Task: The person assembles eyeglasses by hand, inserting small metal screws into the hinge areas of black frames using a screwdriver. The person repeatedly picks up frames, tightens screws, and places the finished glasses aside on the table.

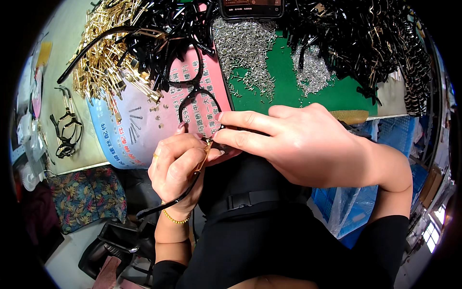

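Observation:
A black eyeglass frame (pixel 196 86) is held at the table's near edge, one temple spread toward the far left. My left hand (pixel 177 164) has its fingers curled and pinched around a gold-and-black temple (pixel 179 196), whose dark tip sticks out below toward the left. The temple's gold end meets the near corner of the frame between my two hands. From the right, my right hand (pixel 303 144) lays two fingers against that corner and grips the frame there. Its thumb is hidden, and so is the exact joint under the fingertips.
Gold temples (pixel 103 58) and black glasses parts (pixel 159 55) are heaped at the far left. Silver screws (pixel 250 55) and finer metal bits (pixel 313 72) lie on a green mat (pixel 284 91). Black frames (pixel 356 38) pile up behind, near a phone (pixel 251 8). Another pair of glasses (pixel 69 130) lies left.

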### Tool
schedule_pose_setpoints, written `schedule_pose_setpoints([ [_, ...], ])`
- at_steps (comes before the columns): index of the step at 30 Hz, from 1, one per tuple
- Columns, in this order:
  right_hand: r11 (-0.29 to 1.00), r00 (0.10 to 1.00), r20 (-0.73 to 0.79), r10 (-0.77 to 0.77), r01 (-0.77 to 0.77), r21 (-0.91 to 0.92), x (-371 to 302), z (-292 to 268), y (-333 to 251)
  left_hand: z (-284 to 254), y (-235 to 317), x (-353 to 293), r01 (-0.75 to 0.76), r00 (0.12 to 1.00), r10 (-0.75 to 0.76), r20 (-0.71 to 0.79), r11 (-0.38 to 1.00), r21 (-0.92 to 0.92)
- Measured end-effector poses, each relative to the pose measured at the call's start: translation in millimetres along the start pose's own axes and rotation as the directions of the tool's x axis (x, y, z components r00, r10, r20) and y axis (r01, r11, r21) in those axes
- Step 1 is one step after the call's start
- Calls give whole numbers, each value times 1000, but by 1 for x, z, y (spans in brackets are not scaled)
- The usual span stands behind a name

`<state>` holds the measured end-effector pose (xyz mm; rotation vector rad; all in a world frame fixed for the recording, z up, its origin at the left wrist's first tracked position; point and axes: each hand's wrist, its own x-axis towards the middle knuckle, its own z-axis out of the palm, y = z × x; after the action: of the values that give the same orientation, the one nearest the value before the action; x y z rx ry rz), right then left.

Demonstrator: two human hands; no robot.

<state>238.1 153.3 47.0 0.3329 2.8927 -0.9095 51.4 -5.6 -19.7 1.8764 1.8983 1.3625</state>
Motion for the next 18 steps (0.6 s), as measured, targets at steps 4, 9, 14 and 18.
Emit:
schedule_pose_setpoints([
  [4, 999, 999, 29, -45, 45, 7, 3, 2, 7, -4, 2, 4, -2, 999, 1, 50, 1000, 22],
  [9, 999, 999, 32, -39, 39, 14, 5, 3, 6, -5, 3, 5, 22, 996, -26, 89, 999, 41],
  [14, 996, 998, -16, -62, 63, 58, 5, 3, 9, -6, 2, 5, 26, 995, -28, 98, 999, 25],
  [18, 985, 989, -1, -145, 145, -92, 13, 2, 13, -5, 2, -2, 24, 998, -23, 61, 1000, -13],
])
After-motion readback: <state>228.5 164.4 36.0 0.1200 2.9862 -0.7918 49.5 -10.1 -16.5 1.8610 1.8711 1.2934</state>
